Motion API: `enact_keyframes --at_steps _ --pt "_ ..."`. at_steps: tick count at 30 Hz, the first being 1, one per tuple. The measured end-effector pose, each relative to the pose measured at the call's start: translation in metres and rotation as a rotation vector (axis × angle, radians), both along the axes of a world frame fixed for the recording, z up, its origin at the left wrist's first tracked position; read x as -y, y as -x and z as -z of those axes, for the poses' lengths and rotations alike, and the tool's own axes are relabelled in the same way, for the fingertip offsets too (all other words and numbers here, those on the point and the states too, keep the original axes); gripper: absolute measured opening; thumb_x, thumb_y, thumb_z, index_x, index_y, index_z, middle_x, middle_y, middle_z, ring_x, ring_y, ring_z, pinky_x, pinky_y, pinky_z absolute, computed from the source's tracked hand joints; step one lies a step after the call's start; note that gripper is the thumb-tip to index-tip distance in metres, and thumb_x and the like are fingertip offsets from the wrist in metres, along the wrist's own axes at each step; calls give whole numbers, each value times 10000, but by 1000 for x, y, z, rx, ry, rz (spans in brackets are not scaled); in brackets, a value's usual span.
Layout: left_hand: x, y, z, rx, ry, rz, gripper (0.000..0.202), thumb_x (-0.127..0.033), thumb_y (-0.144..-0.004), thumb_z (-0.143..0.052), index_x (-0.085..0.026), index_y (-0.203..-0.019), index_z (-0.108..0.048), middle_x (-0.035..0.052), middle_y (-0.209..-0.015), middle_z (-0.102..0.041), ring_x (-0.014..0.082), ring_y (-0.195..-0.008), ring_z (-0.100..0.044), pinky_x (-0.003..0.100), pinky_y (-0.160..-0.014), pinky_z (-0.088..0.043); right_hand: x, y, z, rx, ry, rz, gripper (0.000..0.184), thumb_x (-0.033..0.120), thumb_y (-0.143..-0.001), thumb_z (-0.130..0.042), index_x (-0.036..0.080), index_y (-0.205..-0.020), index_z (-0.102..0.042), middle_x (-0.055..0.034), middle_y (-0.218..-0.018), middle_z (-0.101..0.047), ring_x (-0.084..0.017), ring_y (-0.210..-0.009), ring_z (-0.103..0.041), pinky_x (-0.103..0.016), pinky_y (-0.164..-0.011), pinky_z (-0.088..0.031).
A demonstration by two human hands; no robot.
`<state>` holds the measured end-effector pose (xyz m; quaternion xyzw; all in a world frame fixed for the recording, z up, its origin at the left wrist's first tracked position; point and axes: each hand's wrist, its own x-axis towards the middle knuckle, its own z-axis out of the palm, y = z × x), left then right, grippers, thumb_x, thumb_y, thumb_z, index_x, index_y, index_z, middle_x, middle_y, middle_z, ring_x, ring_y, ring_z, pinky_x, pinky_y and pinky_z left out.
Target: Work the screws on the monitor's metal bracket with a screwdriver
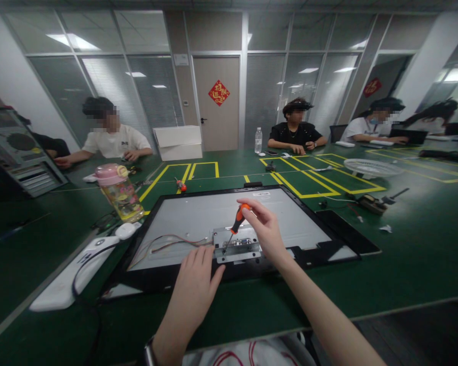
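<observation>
An opened monitor lies face down on the green table in front of me, its grey metal back exposed inside a black frame. My right hand is closed round an orange-handled screwdriver; its tip rests on the small metal board plate near the monitor's front edge. My left hand lies flat with fingers stretched out on the black frame, just left of the plate. Coloured wires run from the plate to the left.
A pink-lidded bottle and a white monitor stand part with a black cable sit at left. A black panel lies right of the monitor. Three people sit at the far side; a white box and water bottle stand there.
</observation>
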<state>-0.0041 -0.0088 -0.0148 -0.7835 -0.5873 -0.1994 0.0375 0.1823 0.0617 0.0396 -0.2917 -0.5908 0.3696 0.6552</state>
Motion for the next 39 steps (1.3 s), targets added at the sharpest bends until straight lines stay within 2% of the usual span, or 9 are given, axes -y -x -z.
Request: enact_keyframes --at_steps 9,19,22,27,30,34,39 --pt "0 0 0 0 -5 5 313 -312 -972 -510 -155 -1236 -573 122 -1172 -653 297 -1088 -610 456 -923 -498 -1 0 0 18 10 -8 223 404 -886 -656 275 -1044 -747 -25 -882 -684 -179 -846 -638 -315 -757 -519" --pt "0 0 1 -5 -28 5 319 -317 -987 -468 -150 -1237 -575 126 -1167 -658 290 -1078 -608 457 -927 -493 -4 -1 5 14 13 -26 276 419 -951 -562 296 -1155 -701 -46 -1063 -745 -221 -1066 -675 -422 -988 -487" --pt "0 0 0 -6 -17 6 311 -309 -981 -487 -155 -1236 -575 122 -1168 -656 291 -1079 -608 457 -926 -495 -3 -1 5 15 12 -30 264 412 -949 -567 297 -1143 -705 -43 -1055 -740 -214 -1038 -678 -406 -959 -503" --pt "1 -1 -3 -6 18 4 318 -302 -974 -517 -150 -1248 -566 125 -1185 -649 297 -1097 -604 461 -933 -494 0 1 0 13 -9 -26 188 367 -876 -675 294 -1037 -742 -28 -972 -695 -187 -895 -657 -343 -816 -531" --pt "1 -1 -3 -1 23 5 316 -299 -978 -515 -150 -1252 -563 124 -1193 -644 295 -1108 -599 464 -944 -490 1 2 -2 16 -33 -10 166 344 -843 -711 296 -997 -753 -19 -931 -663 -178 -851 -630 -338 -799 -521" --pt "1 -1 -3 1 33 4 325 -302 -981 -514 -148 -1264 -558 127 -1207 -638 296 -1120 -591 468 -955 -482 2 1 -2 26 -40 -6 176 366 -870 -676 291 -1007 -756 -20 -924 -651 -180 -856 -623 -328 -791 -514" --pt "0 -1 -3 -4 38 0 316 -295 -979 -518 -139 -1249 -567 128 -1188 -643 295 -1099 -598 470 -943 -488 2 0 -1 25 -24 -35 224 375 -918 -604 301 -1078 -744 -32 -1026 -671 -179 -896 -638 -313 -785 -516"
